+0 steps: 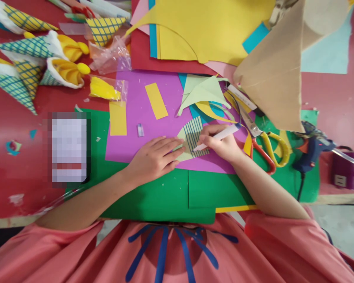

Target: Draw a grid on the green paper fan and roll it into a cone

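A pale green paper piece (pixel 191 138) with dark blue stripes lies on a purple sheet (pixel 141 145). My left hand (pixel 155 157) lies flat, its fingertips pressing the left edge of the piece. My right hand (pixel 221 144) grips a white pen (pixel 221 135) whose tip touches the striped paper. The purple sheet rests on green sheets (pixel 165 196) at the table's near edge.
Scissors (pixel 265 145) with red and yellow handles and a blue glue gun (pixel 311 151) lie to the right. Yellow strips (pixel 156 100), paper scraps (pixel 205 94) and large coloured sheets (pixel 212 27) lie beyond. Paper cones (pixel 26 70) crowd the far left. A brown cardboard cone (pixel 274 74) stands at right.
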